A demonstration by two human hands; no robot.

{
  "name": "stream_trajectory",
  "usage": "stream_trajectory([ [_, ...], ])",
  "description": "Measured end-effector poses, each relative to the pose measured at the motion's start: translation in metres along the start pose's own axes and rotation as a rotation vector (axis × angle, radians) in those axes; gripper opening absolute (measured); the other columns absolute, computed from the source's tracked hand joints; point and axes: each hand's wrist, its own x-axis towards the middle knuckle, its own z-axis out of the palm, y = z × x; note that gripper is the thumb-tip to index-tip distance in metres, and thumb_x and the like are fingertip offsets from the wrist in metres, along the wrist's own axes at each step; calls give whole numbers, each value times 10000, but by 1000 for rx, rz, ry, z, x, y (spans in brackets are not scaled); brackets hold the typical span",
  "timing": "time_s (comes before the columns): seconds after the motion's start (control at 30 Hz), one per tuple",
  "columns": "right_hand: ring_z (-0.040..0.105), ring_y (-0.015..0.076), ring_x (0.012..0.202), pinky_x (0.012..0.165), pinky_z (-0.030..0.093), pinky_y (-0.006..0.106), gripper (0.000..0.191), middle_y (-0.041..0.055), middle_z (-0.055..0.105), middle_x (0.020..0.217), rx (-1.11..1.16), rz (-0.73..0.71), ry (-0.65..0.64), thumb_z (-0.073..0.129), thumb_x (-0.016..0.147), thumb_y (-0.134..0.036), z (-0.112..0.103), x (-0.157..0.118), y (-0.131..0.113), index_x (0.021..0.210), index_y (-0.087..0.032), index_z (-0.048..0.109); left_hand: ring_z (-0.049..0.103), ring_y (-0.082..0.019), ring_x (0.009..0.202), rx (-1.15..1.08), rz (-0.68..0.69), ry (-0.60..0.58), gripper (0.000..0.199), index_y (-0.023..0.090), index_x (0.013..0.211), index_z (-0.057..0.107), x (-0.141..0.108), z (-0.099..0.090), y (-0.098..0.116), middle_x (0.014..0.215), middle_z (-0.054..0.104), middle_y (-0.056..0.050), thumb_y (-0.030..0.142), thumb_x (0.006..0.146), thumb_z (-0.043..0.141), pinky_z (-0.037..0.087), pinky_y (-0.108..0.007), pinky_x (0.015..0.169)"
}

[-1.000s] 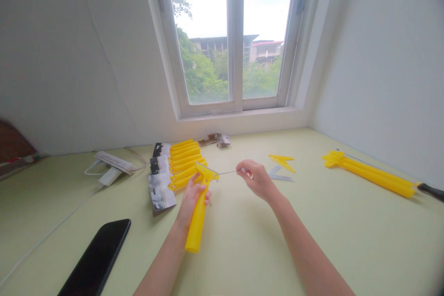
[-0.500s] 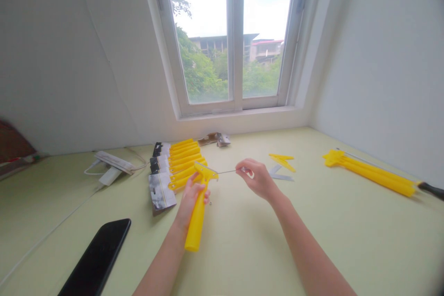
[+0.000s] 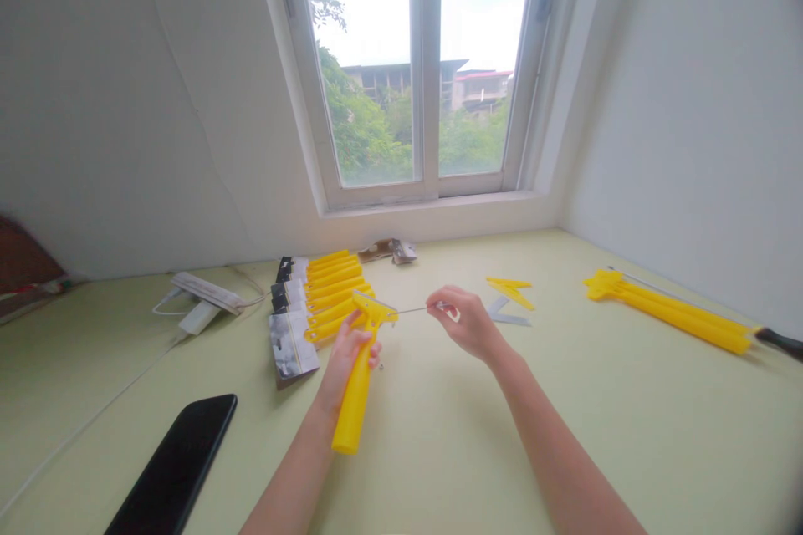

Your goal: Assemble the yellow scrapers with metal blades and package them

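Observation:
My left hand (image 3: 349, 355) is closed around the yellow handle of a scraper (image 3: 353, 405), its wide head pointing away and the handle end towards me. A thin metal blade edge runs along the top of that head. Between the fingertips of my right hand (image 3: 462, 319) is a thin metal rod (image 3: 412, 310); its far tip meets the right side of the scraper head, and its near end is hidden by my fingers. A tiny metal piece (image 3: 381, 366) lies on the table by my left fingers.
Several yellow scrapers with card tags (image 3: 332, 301) lie in a row behind my left hand. Yellow strips (image 3: 511, 291) and grey blades (image 3: 511, 319) are beyond my right hand. More yellow scrapers (image 3: 683, 318) lie far right beside a black-handled tool (image 3: 778, 343). A phone (image 3: 172, 468) lies front left, a power strip (image 3: 210, 292) behind.
The scraper has shifted very slightly, its handle end a little left and its head a little right. My right hand and the rod stay nearly in place.

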Motion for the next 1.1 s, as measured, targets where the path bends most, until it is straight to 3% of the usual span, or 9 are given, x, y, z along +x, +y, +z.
stream_trajectory([
  [0.17,513,127,642,568,407,243,102,32,594,733,-10,-45,29,498,780,-187,0,0,1,756,-193,597,452,-23,451,16,-4,-18,654,280,1166,332,1,-1,0,804,518,21,157,592,620,338,-128,386],
  [0.37,479,116,560,542,374,234,184,17,580,639,-113,-12,39,465,817,-265,1,0,0,705,-192,590,437,-37,442,99,15,-13,790,244,1217,287,-2,2,0,597,477,70,127,538,672,305,-124,392],
  [0.6,517,115,567,564,394,225,112,-24,545,613,-111,66,56,495,777,-294,0,-1,-8,852,-212,510,365,-18,410,205,-40,-86,371,111,948,506,-5,4,3,492,431,67,152,594,614,273,-120,392],
  [0.77,533,115,601,585,404,231,14,-11,566,662,-87,29,60,474,753,-198,0,0,-11,757,-208,482,384,-16,448,140,-37,-51,403,134,991,504,-7,4,5,550,444,61,123,599,596,291,-102,405],
  [1.1,523,114,602,586,401,233,41,-9,557,664,-109,-13,52,471,745,-166,0,-1,-14,737,-204,484,394,-10,468,101,-26,-89,457,149,1066,477,-3,-3,4,666,498,30,94,623,574,314,-92,405],
])
